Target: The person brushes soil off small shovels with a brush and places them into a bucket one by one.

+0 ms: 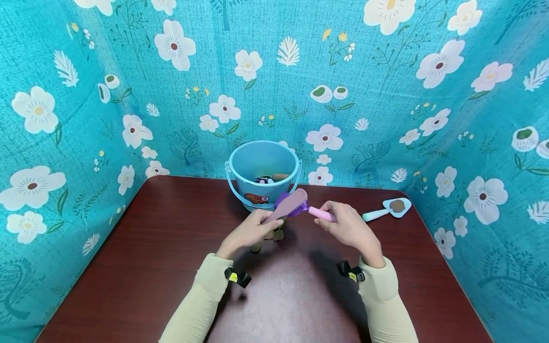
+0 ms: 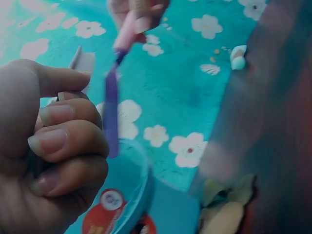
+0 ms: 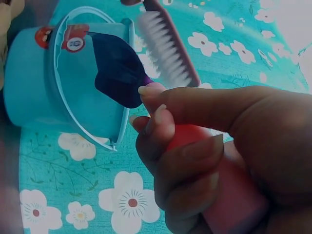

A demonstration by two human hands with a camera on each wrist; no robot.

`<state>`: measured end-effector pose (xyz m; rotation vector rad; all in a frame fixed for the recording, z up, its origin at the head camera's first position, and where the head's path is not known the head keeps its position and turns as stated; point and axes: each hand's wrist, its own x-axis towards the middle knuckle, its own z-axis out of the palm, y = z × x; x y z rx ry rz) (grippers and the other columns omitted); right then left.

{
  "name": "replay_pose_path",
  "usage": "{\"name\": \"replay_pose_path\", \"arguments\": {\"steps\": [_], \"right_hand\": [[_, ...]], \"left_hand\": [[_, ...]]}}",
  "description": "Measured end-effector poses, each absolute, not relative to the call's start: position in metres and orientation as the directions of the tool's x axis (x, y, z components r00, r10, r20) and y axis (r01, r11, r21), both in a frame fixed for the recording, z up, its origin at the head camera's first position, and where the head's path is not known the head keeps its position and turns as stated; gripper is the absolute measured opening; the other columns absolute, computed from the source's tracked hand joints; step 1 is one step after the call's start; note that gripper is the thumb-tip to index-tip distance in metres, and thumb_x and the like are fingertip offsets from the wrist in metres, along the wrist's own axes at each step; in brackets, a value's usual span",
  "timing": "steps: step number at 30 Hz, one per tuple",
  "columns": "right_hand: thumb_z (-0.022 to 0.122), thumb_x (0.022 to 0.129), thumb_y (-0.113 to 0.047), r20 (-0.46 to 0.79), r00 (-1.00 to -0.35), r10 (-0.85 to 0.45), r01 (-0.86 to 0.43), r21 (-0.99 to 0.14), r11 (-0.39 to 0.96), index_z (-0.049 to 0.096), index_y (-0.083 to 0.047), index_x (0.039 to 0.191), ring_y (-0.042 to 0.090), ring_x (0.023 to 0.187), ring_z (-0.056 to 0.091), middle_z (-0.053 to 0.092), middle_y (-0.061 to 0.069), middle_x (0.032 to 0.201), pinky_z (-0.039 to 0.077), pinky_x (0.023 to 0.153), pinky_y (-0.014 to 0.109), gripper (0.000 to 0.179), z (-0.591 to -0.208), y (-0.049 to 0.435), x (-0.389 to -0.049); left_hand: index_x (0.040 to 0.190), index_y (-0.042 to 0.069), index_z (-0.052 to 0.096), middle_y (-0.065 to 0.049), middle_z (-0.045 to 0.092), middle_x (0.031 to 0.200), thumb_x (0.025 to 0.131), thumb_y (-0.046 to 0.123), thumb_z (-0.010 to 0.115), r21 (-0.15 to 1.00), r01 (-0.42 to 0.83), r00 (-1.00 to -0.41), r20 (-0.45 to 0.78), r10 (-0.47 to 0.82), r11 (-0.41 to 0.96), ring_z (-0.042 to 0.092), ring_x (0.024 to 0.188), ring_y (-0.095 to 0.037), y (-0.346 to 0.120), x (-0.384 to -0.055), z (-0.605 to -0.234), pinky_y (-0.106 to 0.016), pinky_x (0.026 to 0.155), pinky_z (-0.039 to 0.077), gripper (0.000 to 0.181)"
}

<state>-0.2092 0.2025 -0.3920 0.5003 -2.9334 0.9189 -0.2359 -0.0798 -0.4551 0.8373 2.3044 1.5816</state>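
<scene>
I have the left hand (image 1: 253, 229) curled round the handle of a pink brush (image 1: 292, 202) and the right hand (image 1: 346, 225) gripping a purple shovel (image 1: 322, 214) by its pink handle. Both tools hang close together above the desk (image 1: 150, 262), before the blue bucket (image 1: 246, 164); a white-and-blue shovel (image 1: 387, 210) lies far right.

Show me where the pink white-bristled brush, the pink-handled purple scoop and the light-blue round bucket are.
Pink white-bristled brush (image 1: 293, 201): head view, on its back.
Pink-handled purple scoop (image 1: 320, 214): head view, on its handle.
Light-blue round bucket (image 1: 263, 160): head view, on its inner wall.
</scene>
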Motion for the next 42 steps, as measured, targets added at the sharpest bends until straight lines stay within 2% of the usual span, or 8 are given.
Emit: {"name": "replay_pose_path", "arguments": {"steps": [3,7,14,22,30,36,39,42], "right_hand": [[0.08,0.088,-0.019,0.118,-0.947,-0.3,-0.314,-0.539,0.781,0.068,-0.006,0.102,0.017,0.066,0.053,0.06,0.002,0.075,0.046,0.064,0.034,0.022,-0.392,0.203,-0.209],[0.08,0.088,-0.02,0.119,-0.946,-0.301,-0.32,-0.496,0.807,0.068,-0.006,0.101,0.017,0.067,0.052,0.059,0.001,0.075,0.044,0.064,0.034,0.022,-0.391,0.204,-0.209],[0.08,0.088,-0.022,0.13,-0.942,-0.31,-0.334,-0.479,0.812,0.07,-0.006,0.099,0.018,0.068,0.052,0.06,0.0,0.074,0.043,0.064,0.034,0.022,-0.39,0.207,-0.209],[0.08,0.088,-0.019,0.131,-0.945,-0.301,-0.325,-0.492,0.808,0.069,-0.004,0.101,0.019,0.07,0.053,0.063,0.001,0.077,0.044,0.066,0.035,0.023,-0.387,0.211,-0.209],[0.079,0.089,-0.02,0.104,-0.95,-0.295,-0.304,-0.536,0.788,0.068,-0.004,0.105,0.019,0.069,0.054,0.064,0.002,0.079,0.044,0.063,0.035,0.026,-0.386,0.212,-0.209],[0.08,0.089,-0.022,0.116,-0.95,-0.289,-0.303,-0.556,0.774,0.068,-0.005,0.105,0.018,0.067,0.054,0.063,0.003,0.079,0.046,0.063,0.034,0.026,-0.388,0.21,-0.209],[0.079,0.09,-0.023,0.122,-0.947,-0.298,-0.313,-0.564,0.765,0.069,-0.005,0.105,0.017,0.066,0.054,0.062,0.003,0.078,0.046,0.063,0.034,0.026,-0.389,0.209,-0.209],[0.08,0.089,-0.023,0.128,-0.948,-0.291,-0.312,-0.554,0.772,0.07,-0.005,0.104,0.018,0.067,0.054,0.062,0.002,0.077,0.046,0.063,0.034,0.026,-0.388,0.209,-0.208]], "left_hand": [[0.079,0.003,0.057,0.006,0.046,0.06,0.105,0.031,0.057,0.878,0.34,-0.826,0.108,0.553,0.337,0.039,0.053,-0.007,-0.071,-0.234,-0.461,-0.025,0.049,0.032,0.038],[0.082,0.005,0.06,0.008,0.049,0.062,0.104,0.036,0.056,0.815,0.363,-0.857,0.101,0.506,0.452,0.042,0.052,-0.005,-0.067,-0.236,-0.468,-0.024,0.047,0.033,0.039],[0.076,0.007,0.053,0.004,0.041,0.06,0.105,0.022,0.057,0.821,0.368,-0.87,0.139,0.473,0.436,0.038,0.049,-0.007,-0.079,-0.247,-0.479,-0.025,0.046,0.032,0.033],[0.071,0.013,0.049,0.005,0.04,0.059,0.104,0.026,0.059,0.745,0.392,-0.891,0.161,0.425,0.54,0.038,0.05,-0.008,-0.087,-0.253,-0.48,-0.024,0.05,0.033,0.037],[0.071,0.01,0.049,0.005,0.037,0.059,0.104,0.021,0.059,0.818,0.372,-0.875,0.15,0.461,0.439,0.033,0.049,-0.009,-0.096,-0.248,-0.465,-0.024,0.047,0.028,0.036],[0.075,0.007,0.054,0.004,0.042,0.06,0.104,0.023,0.059,0.876,0.36,-0.834,0.147,0.531,0.322,0.038,0.053,-0.008,-0.083,-0.239,-0.457,-0.024,0.051,0.032,0.034],[0.079,0.008,0.06,0.004,0.05,0.062,0.104,0.025,0.059,0.874,0.366,-0.816,0.138,0.561,0.318,0.043,0.055,-0.007,-0.074,-0.236,-0.457,-0.025,0.053,0.037,0.03],[0.082,0.007,0.063,0.004,0.053,0.063,0.104,0.024,0.059,0.843,0.382,-0.83,0.133,0.542,0.379,0.045,0.055,-0.007,-0.07,-0.234,-0.458,-0.024,0.052,0.038,0.029]]}}
